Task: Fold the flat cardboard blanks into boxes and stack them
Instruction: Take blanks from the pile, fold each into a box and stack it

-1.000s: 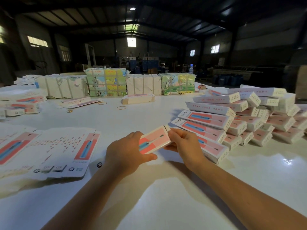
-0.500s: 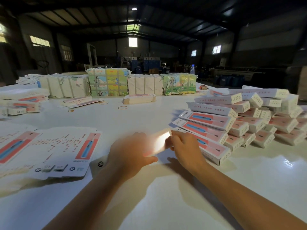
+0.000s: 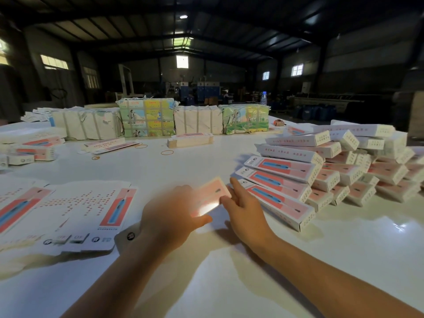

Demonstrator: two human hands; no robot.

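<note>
A pink and white folded box (image 3: 210, 196) sits tilted between my two hands, blurred and glaring in the light. My left hand (image 3: 171, 218) grips its near end, thumb under it. My right hand (image 3: 245, 210) touches its far end with straight fingers. A stack of folded boxes (image 3: 298, 173) rises just right of my right hand. Flat cardboard blanks (image 3: 75, 212) lie spread on the white table (image 3: 344, 244) at my left.
Wrapped bundles of blanks (image 3: 146, 117) line the far side of the table. A small pile of flat blanks (image 3: 189, 140) and loose rubber bands (image 3: 167, 152) lie mid-table. More boxes (image 3: 34, 150) sit at the far left. A water bottle (image 3: 263, 98) stands behind.
The box has turned in my hands and shifted toward the stack. My right hand's fingers have straightened from a pinch on its end.
</note>
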